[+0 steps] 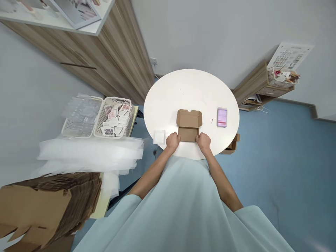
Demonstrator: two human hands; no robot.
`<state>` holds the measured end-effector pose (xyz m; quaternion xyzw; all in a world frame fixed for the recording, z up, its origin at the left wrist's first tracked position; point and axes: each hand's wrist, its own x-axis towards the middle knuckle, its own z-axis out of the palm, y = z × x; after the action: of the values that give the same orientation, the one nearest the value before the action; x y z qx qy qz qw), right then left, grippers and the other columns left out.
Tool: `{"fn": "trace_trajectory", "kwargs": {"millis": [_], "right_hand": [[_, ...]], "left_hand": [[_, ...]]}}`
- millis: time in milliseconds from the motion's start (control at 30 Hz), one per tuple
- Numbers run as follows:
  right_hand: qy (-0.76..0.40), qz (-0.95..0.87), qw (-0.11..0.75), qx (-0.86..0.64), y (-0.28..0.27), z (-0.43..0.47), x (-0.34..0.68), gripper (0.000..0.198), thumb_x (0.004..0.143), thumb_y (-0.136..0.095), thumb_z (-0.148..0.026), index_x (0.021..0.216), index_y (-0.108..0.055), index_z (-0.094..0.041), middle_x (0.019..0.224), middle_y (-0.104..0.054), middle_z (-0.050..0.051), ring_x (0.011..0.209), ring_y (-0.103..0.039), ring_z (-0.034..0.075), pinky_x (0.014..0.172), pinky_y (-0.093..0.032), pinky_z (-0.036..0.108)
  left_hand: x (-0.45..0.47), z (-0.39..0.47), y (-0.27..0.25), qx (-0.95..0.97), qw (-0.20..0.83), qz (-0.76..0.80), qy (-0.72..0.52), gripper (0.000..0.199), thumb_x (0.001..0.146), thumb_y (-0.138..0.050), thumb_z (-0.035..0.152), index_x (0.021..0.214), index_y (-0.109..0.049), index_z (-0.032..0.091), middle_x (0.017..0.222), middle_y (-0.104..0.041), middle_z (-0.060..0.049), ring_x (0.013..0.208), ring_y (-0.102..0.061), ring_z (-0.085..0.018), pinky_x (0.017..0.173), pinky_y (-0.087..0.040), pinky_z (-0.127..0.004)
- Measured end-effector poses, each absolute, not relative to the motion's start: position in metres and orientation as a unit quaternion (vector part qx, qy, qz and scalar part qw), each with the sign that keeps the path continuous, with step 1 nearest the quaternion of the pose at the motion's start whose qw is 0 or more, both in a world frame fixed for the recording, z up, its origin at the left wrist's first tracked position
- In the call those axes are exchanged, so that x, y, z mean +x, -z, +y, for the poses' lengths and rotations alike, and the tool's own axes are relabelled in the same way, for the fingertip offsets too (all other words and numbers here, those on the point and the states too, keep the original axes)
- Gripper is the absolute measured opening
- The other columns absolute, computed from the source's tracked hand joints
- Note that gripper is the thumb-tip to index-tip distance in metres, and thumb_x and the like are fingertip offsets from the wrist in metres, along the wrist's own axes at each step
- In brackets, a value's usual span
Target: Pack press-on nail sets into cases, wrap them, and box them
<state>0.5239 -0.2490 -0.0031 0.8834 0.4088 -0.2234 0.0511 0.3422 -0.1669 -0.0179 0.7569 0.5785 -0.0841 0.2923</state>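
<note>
A small brown cardboard box (188,134) rests on the round white table, its lid raised and leaning away from me. At the box's near left corner, my left hand (173,141) is closed with its fingers curled on the side. My right hand (203,142) grips the near right corner in the same way. What I can see of the box's inside is bare cardboard. Left of my left hand lies a white square packet (159,137). A pink and purple pack (222,117), blurred in the picture, lies to the right.
The white table (189,87) stands before a wall. On the left are a basket of printed cards (117,117), a basket of clear bags (82,115), white foam sheets (89,152) and stacked flat cardboard (47,210). Another carton (231,147) sits on the floor at right.
</note>
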Motion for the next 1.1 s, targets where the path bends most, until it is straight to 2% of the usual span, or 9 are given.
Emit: {"fn": "trace_trajectory", "kwargs": {"millis": [100, 200, 267, 367, 600, 733, 867, 1000, 1100], "right_hand": [[0.225, 0.398, 0.028, 0.889, -0.004, -0.257, 0.526, 0.037, 0.109, -0.050, -0.044, 0.109, -0.070, -0.013, 0.108, -0.075, 0.018, 0.102, -0.073, 0.029, 0.079, -0.047, 0.032], [0.230, 0.386, -0.010, 0.893, -0.012, -0.268, 0.528, 0.038, 0.109, -0.049, -0.047, 0.106, -0.071, -0.016, 0.104, -0.076, 0.016, 0.097, -0.073, 0.028, 0.076, -0.046, 0.032], [0.238, 0.379, -0.030, 0.894, -0.016, -0.274, 0.529, 0.037, 0.109, -0.050, -0.046, 0.105, -0.071, -0.017, 0.102, -0.076, 0.015, 0.095, -0.073, 0.029, 0.074, -0.046, 0.033], [0.252, 0.371, -0.045, 0.893, -0.020, -0.280, 0.529, 0.034, 0.108, -0.052, -0.044, 0.104, -0.072, -0.018, 0.101, -0.076, 0.014, 0.093, -0.072, 0.029, 0.074, -0.045, 0.033], [0.265, 0.373, -0.070, 0.887, -0.024, -0.283, 0.529, 0.032, 0.107, -0.053, -0.042, 0.104, -0.074, -0.019, 0.101, -0.077, 0.014, 0.091, -0.071, 0.027, 0.075, -0.045, 0.033], [0.266, 0.381, -0.085, 0.882, -0.029, -0.280, 0.527, 0.030, 0.107, -0.053, -0.041, 0.104, -0.074, -0.019, 0.103, -0.077, 0.012, 0.091, -0.071, 0.027, 0.073, -0.044, 0.033], [0.266, 0.396, -0.123, 0.870, -0.035, -0.275, 0.527, 0.028, 0.107, -0.053, -0.039, 0.106, -0.073, -0.019, 0.107, -0.078, 0.011, 0.094, -0.071, 0.026, 0.075, -0.046, 0.032], [0.283, 0.421, -0.214, 0.835, -0.046, -0.268, 0.528, 0.024, 0.103, -0.058, -0.035, 0.116, -0.072, -0.020, 0.113, -0.077, 0.009, 0.097, -0.071, 0.024, 0.085, -0.051, 0.034], [0.310, 0.438, -0.320, 0.780, -0.053, -0.261, 0.528, 0.038, 0.098, -0.066, -0.038, 0.132, -0.068, -0.022, 0.128, -0.074, 0.010, 0.113, -0.070, 0.025, 0.093, -0.056, 0.035]], "left_hand": [[0.316, -0.166, 0.023, 0.744, 0.297, 0.599, 0.014, 0.035, 0.107, -0.052, 0.048, 0.123, -0.063, 0.019, 0.116, -0.073, -0.013, 0.109, -0.071, -0.029, 0.092, -0.053, -0.037], [0.279, -0.160, 0.029, 0.706, 0.255, 0.659, -0.050, 0.044, 0.102, -0.060, 0.048, 0.133, -0.055, 0.017, 0.129, -0.067, -0.016, 0.115, -0.068, -0.029, 0.096, -0.052, -0.037], [0.258, -0.156, 0.032, 0.670, 0.225, 0.706, -0.056, 0.056, 0.095, -0.071, 0.049, 0.133, -0.053, 0.013, 0.134, -0.062, -0.021, 0.122, -0.065, -0.032, 0.100, -0.051, -0.038], [0.241, -0.152, 0.037, 0.638, 0.212, 0.740, -0.023, 0.064, 0.084, -0.080, 0.053, 0.124, -0.056, 0.009, 0.128, -0.062, -0.023, 0.128, -0.060, -0.037, 0.104, -0.049, -0.042], [0.246, -0.153, 0.041, 0.632, 0.199, 0.749, -0.012, 0.057, 0.081, -0.082, 0.051, 0.116, -0.054, 0.016, 0.124, -0.064, -0.021, 0.127, -0.060, -0.039, 0.105, -0.049, -0.048], [0.250, -0.156, 0.038, 0.637, 0.253, 0.726, -0.060, 0.044, 0.089, -0.077, 0.038, 0.120, -0.049, 0.021, 0.120, -0.067, -0.012, 0.117, -0.067, -0.030, 0.097, -0.052, -0.041], [0.253, -0.154, 0.025, 0.647, 0.290, 0.697, -0.109, 0.027, 0.096, -0.064, 0.027, 0.119, -0.050, 0.025, 0.121, -0.069, -0.008, 0.114, -0.068, -0.024, 0.096, -0.052, -0.035], [0.269, -0.144, 0.002, 0.671, 0.360, 0.629, -0.154, 0.031, 0.098, -0.058, 0.030, 0.128, -0.053, 0.025, 0.127, -0.070, -0.007, 0.103, -0.069, -0.022, 0.089, -0.054, -0.032], [0.292, -0.138, -0.017, 0.708, 0.425, 0.538, -0.170, 0.034, 0.098, -0.058, 0.031, 0.131, -0.058, 0.023, 0.133, -0.070, -0.007, 0.109, -0.068, -0.022, 0.092, -0.054, -0.031]]}}
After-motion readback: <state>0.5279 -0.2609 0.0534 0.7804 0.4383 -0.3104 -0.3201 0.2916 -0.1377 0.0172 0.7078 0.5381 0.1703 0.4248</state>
